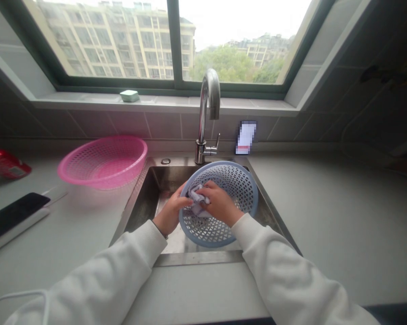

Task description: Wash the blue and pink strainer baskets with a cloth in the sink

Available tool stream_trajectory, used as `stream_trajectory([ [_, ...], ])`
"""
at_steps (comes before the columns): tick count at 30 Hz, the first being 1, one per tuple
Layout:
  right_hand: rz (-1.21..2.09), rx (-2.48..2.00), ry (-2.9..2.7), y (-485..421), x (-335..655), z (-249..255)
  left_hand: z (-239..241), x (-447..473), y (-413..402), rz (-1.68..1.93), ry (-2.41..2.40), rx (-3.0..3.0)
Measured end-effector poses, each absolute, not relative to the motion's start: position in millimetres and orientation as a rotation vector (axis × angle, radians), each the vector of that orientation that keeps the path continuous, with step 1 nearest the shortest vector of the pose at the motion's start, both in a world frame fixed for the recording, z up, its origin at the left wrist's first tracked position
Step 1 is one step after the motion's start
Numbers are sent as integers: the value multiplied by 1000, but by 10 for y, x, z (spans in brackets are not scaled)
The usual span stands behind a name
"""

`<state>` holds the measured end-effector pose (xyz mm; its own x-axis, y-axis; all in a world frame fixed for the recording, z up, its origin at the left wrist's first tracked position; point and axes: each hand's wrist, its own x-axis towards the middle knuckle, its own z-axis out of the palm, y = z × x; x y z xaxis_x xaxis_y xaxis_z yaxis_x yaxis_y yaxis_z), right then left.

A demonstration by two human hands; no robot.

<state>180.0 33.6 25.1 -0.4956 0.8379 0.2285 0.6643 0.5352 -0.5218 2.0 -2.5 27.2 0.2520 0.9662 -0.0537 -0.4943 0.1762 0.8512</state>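
Note:
A round blue perforated basket (237,185) is tilted over the steel sink (145,198). My left hand (171,212) grips the basket's left rim from outside, fingers curled round the edge. My right hand (218,203) is closed on a crumpled pale cloth (197,198) and presses it against the inside of the basket. Both arms wear white sleeves.
A chrome tap (208,113) stands behind the sink. A pink perforated basket (105,160) sits on the counter to the left. A dark phone (10,216) and a red packet (7,163) lie far left. A small standing card (246,136) leans on the wall; a soap dish (129,95) rests on the sill.

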Motion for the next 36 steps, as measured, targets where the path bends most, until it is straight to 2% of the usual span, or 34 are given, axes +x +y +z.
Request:
stream_trajectory([
  [8,544,-1395,-2498,304,1869,195,303,-18,-28,1200,684,827],
  [15,394,-1810,-2330,358,2059,243,360,-16,-28,1211,695,852],
  [19,267,-1907,-2126,374,2076,323,387,-21,-33,1210,686,847],
  [26,178,-1718,-1945,410,2071,338,386,-46,-54,1199,675,840],
  [36,308,-1309,-1999,453,2015,196,260,-52,-26,1161,678,808],
])
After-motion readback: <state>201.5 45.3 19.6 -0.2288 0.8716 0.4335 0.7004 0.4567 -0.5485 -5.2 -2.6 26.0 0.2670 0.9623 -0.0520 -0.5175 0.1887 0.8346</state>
